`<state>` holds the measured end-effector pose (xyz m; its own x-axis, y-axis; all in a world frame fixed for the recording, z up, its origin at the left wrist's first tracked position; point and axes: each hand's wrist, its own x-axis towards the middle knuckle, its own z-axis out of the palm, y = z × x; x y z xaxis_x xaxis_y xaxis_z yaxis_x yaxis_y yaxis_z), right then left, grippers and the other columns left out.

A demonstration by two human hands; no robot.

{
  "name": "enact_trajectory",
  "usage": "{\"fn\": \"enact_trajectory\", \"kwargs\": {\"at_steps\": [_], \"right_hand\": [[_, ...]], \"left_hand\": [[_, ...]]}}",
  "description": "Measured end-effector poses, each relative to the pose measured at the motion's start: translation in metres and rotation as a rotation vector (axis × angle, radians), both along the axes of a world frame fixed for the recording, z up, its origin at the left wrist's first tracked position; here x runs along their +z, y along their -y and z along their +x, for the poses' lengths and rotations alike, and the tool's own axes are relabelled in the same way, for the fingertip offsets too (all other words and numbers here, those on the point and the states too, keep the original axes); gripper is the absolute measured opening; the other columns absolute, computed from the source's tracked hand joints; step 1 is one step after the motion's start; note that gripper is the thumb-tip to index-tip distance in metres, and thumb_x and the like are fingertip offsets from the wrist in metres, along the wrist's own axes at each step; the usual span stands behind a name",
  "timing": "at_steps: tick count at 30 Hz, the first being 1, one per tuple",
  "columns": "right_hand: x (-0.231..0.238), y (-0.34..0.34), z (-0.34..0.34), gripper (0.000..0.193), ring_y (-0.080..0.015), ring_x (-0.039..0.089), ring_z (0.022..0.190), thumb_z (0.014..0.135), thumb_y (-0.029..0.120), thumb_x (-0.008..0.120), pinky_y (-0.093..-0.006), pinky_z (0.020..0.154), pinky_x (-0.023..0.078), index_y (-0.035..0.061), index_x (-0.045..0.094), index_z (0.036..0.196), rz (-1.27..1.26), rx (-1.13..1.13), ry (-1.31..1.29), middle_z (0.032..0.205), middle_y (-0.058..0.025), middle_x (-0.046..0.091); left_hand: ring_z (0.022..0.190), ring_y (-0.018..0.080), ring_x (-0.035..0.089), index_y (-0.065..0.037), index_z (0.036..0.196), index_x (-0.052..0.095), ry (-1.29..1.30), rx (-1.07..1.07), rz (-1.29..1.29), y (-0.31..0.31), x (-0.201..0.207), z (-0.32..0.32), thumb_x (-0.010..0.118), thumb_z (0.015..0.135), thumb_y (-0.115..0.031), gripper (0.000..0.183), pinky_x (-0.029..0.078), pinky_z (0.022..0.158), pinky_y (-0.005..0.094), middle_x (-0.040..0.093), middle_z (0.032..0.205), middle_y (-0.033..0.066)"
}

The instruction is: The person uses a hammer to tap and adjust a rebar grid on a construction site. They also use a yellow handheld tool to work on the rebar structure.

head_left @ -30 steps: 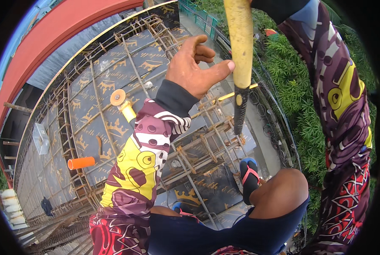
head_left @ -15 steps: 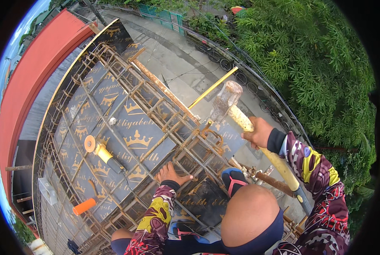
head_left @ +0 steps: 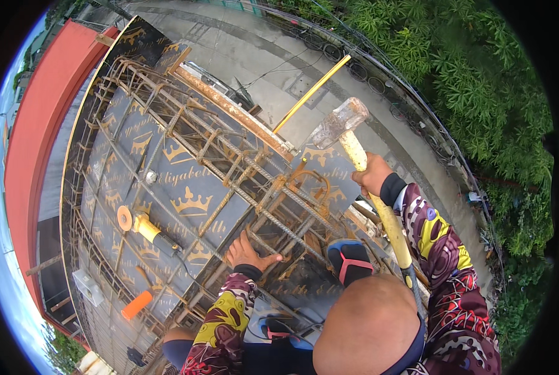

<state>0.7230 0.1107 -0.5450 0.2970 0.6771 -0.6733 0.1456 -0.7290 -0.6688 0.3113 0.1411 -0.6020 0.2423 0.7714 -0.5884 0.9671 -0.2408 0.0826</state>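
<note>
My right hand [head_left: 373,174] is wrapped round the yellow handle of a sledgehammer [head_left: 340,120]. The worn metal head is up in the air, past the outer edge of the rebar. The lower handle, dark near its end, runs back beside my bent knee [head_left: 367,325]. My left hand [head_left: 249,252] rests with fingers spread on the rusty rebar cage [head_left: 229,169], holding nothing. Under the bars lie dark form panels [head_left: 189,203] printed with gold crowns. A flip-flop [head_left: 349,259] with a pink strap is on my foot, close to the cage.
A yellow angle grinder [head_left: 147,229] lies on the panels to the left, near an orange cylinder [head_left: 137,304] and a clear plastic box [head_left: 88,287]. A rusty beam [head_left: 232,112] and a yellow strip [head_left: 314,92] line the outer edge. Pavement [head_left: 273,65] lies far below.
The sledgehammer has swung a little, its head turned and shifted up in the picture with my right hand. My left hand stays on the bars. The whole view has tilted slightly.
</note>
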Motion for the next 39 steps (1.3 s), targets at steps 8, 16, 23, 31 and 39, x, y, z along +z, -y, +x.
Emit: {"fn": "enact_trajectory", "kwargs": {"at_steps": [8, 16, 23, 31, 39], "right_hand": [[-0.074, 0.020, -0.021, 0.041, -0.0351, 0.072, 0.070, 0.078, 0.021, 0.069, -0.0403, 0.071, 0.057, -0.0115, 0.060, 0.101, -0.129, 0.388, 0.258, 0.067, -0.0233, 0.068], [0.037, -0.027, 0.002, 0.036, -0.0256, 0.065, 0.049, 0.084, 0.013, 0.066, -0.0367, 0.050, 0.054, -0.0117, 0.052, 0.106, -0.052, 0.087, 0.107, 0.061, -0.0173, 0.063], [-0.052, -0.011, -0.031, 0.035, -0.0401, 0.072, 0.084, 0.080, 0.013, 0.063, -0.0421, 0.072, 0.058, -0.0131, 0.061, 0.103, -0.218, 0.536, 0.372, 0.084, -0.0302, 0.069], [-0.052, 0.029, -0.039, 0.036, -0.0427, 0.068, 0.094, 0.079, 0.020, 0.066, -0.0438, 0.083, 0.055, -0.0088, 0.063, 0.099, -0.192, 0.520, 0.338, 0.093, -0.0320, 0.068], [0.047, -0.023, -0.033, 0.042, -0.0469, 0.067, 0.092, 0.080, 0.015, 0.070, -0.0479, 0.082, 0.054, -0.0108, 0.053, 0.108, -0.016, 0.230, 0.447, 0.092, -0.0331, 0.067]], "left_hand": [[0.129, 0.0403, 0.037, 0.000, 0.150, 0.025, 0.001, -0.007, -0.038, 0.000, -0.008, 0.007, 0.078, 0.046, -0.083, 0.144, 0.025, 0.109, 0.0539, 0.042, 0.133, 0.0225], [0.128, 0.0409, 0.038, 0.000, 0.150, 0.027, 0.008, -0.012, 0.024, 0.001, -0.008, -0.006, 0.076, 0.047, -0.085, 0.143, 0.026, 0.108, 0.0548, 0.042, 0.134, 0.0226], [0.130, 0.0403, 0.035, -0.001, 0.152, 0.022, -0.029, -0.012, -0.108, 0.002, -0.006, 0.010, 0.073, 0.047, -0.088, 0.147, 0.024, 0.109, 0.0549, 0.040, 0.134, 0.0227], [0.132, 0.0415, 0.033, -0.002, 0.153, 0.020, -0.009, 0.009, -0.058, -0.006, -0.002, 0.010, 0.076, 0.048, -0.085, 0.145, 0.023, 0.110, 0.0562, 0.038, 0.137, 0.0236], [0.133, 0.0421, 0.032, -0.003, 0.153, 0.019, -0.029, 0.022, -0.096, -0.005, 0.000, 0.005, 0.077, 0.048, -0.084, 0.145, 0.023, 0.111, 0.0557, 0.038, 0.138, 0.0232]]}}
